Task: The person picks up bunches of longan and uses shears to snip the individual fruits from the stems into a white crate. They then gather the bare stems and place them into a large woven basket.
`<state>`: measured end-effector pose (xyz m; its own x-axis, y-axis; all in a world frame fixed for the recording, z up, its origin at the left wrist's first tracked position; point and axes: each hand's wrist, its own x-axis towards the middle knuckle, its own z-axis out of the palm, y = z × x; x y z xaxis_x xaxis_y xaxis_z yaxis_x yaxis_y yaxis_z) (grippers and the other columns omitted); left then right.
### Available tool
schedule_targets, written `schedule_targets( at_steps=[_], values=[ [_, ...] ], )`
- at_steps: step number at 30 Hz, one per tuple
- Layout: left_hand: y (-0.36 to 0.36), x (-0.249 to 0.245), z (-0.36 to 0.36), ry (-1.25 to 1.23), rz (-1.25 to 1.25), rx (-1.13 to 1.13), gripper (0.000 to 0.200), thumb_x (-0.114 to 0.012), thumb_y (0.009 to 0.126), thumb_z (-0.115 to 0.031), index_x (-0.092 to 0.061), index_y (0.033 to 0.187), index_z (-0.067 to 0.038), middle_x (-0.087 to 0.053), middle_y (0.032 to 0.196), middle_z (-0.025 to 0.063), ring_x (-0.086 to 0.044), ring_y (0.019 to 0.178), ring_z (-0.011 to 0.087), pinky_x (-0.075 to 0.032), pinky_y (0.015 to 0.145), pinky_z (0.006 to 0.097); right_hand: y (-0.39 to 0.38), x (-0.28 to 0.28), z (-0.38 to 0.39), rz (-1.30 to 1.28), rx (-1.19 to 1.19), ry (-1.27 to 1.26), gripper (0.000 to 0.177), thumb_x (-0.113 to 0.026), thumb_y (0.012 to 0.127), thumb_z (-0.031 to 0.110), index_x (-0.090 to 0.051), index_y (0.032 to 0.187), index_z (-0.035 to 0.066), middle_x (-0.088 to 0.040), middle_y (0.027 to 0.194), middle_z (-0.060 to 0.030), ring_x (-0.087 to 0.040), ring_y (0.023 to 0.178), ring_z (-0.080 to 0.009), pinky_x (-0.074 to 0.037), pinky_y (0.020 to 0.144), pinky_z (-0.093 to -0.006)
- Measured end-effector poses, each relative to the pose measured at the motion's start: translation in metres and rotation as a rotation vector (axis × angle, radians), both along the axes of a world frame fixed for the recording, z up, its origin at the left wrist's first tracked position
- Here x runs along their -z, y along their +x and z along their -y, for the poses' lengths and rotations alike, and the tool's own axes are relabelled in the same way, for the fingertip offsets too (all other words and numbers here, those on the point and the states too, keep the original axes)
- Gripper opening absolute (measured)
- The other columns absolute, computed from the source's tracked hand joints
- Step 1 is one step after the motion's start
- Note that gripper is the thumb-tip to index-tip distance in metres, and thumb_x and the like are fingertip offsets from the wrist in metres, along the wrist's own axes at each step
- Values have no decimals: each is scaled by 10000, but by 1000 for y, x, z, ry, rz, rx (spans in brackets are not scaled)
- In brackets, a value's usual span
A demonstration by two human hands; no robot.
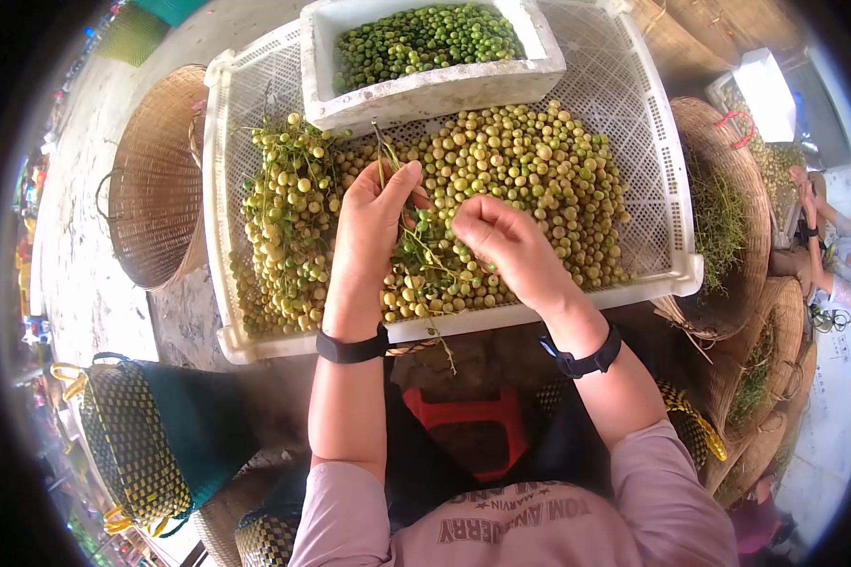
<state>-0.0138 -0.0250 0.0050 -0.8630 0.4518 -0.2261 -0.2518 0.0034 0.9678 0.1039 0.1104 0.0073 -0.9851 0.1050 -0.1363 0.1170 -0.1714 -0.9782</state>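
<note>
Pale pink cloth of a printed T-shirt lay nearest my lens, with two bare forearms reaching away from it. Between the hands was the thin green fruit sprig, its bare stalk end poking up past the fingertips and its leafier part hanging down and slightly right, toward the person's body. So I read its long axis as running roughly away-to-near, across the line joining the hands rather than along it.

The left grip was clamped on the upper stalk, thumb against fingers. The right grip stood just beside the sprig, a little nearer the body, fingers curled inward; I could not tell whether its tips met or held anything. From it, the hanging part lay leftward, with a narrow gap between, and I judged that gap the relation that mattered most.

Under both hands spread loose round yellow-green fruits, and left of them a heap of fruits on green stems. All of this sat in a wide white perforated plastic crate. At its far side I saw a white rectangular foam box of darker green fruits. Farther out, a tall tan woven basket leaned on the left.
</note>
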Motion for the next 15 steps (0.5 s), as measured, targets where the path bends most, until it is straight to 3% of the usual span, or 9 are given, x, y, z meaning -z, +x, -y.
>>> schedule_targets(
  at_steps=[1,3,5,8,11,13,15],
  values=[
    [0,-5,2,0,1,0,183,-622,908,-243,-579,872,-68,-615,723,0,-548,668,57,-406,602,216,1,3,-4,1,0,0,221,-581,951,285,-595,918,67,-508,762,62,-398,641,-15,-324,555,-178],
    [-1,-18,8,-43,126,138,185,-625,905,-251,-584,873,-73,-620,720,2,-547,670,53,-410,604,213,3,7,-11,78,98,-552,173,-578,952,252,-607,921,84,-513,738,68,-404,573,-16,-308,488,-171],
    [-1,-21,11,-67,150,191,181,-621,912,-255,-591,893,-78,-623,731,-1,-548,669,57,-422,621,214,2,5,-11,91,136,-589,203,-582,947,291,-611,922,91,-503,695,66,-388,510,-24,-275,439,-165],
    [3,-22,9,98,221,139,177,-613,922,-257,-594,910,-82,-624,739,-4,-550,678,64,-434,642,218,2,4,-13,166,56,-647,337,-551,947,408,-602,916,77,-474,671,57,-373,502,-34,-266,438,-174],
    [4,-24,9,111,151,-6,185,-612,928,-257,-592,923,-74,-645,785,23,-563,729,73,-445,701,220,0,-1,-10,105,19,-869,540,-450,941,567,-604,1003,52,-427,664,51,-378,536,-37,-278,453,-189],
    [2,-23,10,132,158,-15,187,-615,926,-260,-590,930,-74,-654,804,34,-566,758,76,-441,731,222,0,4,-9,58,25,-854,567,-435,942,579,-595,1050,46,-424,671,57,-378,549,-34,-284,465,-186],
    [3,-23,8,138,128,-55,188,-617,925,-263,-591,931,-77,-653,799,35,-569,773,79,-438,739,220,-1,6,-5,-19,126,-652,540,-455,945,555,-586,1066,45,-422,674,69,-371,548,-28,-280,468,-179]
  ],
)
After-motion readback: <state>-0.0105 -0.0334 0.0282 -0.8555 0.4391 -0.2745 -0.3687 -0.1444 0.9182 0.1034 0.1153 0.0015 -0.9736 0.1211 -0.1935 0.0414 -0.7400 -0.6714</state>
